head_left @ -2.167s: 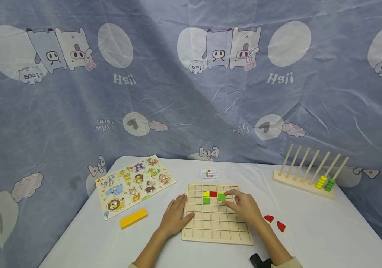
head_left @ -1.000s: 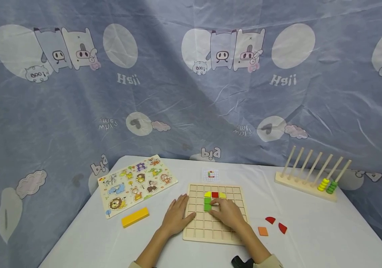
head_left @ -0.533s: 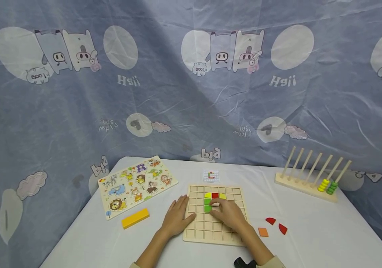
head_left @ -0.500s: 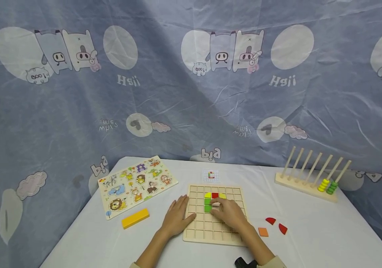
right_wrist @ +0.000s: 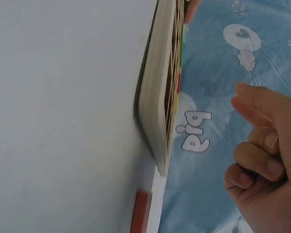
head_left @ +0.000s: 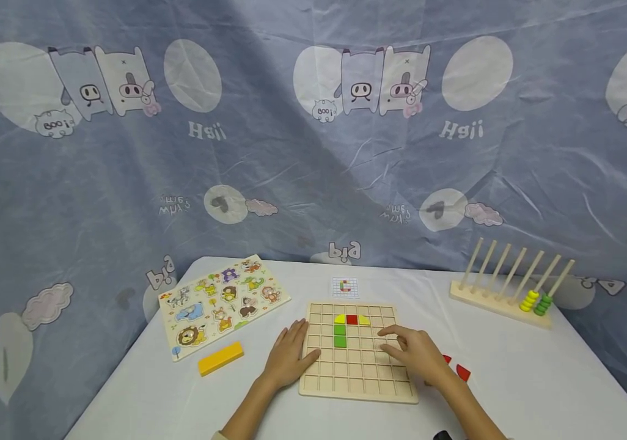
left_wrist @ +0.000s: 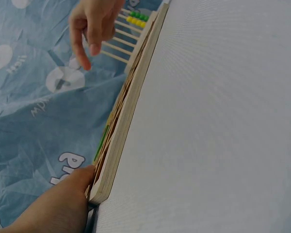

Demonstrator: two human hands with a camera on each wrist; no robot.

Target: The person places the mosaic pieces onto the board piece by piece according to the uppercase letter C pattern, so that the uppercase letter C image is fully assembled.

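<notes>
My left hand [head_left: 287, 359] rests along the left edge of the wooden grid board [head_left: 357, 386], fingers straight and thumb on its surface. Two green square tiles [head_left: 340, 336] sit in its grid, one below the other. Above them runs a row: a yellow rounded piece [head_left: 339, 319], a red square tile [head_left: 351, 319] and another yellow piece [head_left: 364, 320]. My right hand [head_left: 419, 353] hovers over the board's right side, thumb and index apart with nothing between them. In the right wrist view its other fingers [right_wrist: 254, 158] are curled loosely.
Red quarter-circle pieces [head_left: 462, 372] lie right of the board, partly behind my right hand. A small pattern card [head_left: 344, 287] lies behind it. An animal puzzle [head_left: 225, 305] and yellow bar [head_left: 220, 359] are left; a peg abacus [head_left: 500, 304] stands back right.
My right hand placed the second green tile below the first, let go and moved right. The orange tile beside the board is now hidden behind that arm. My left hand stayed put.
</notes>
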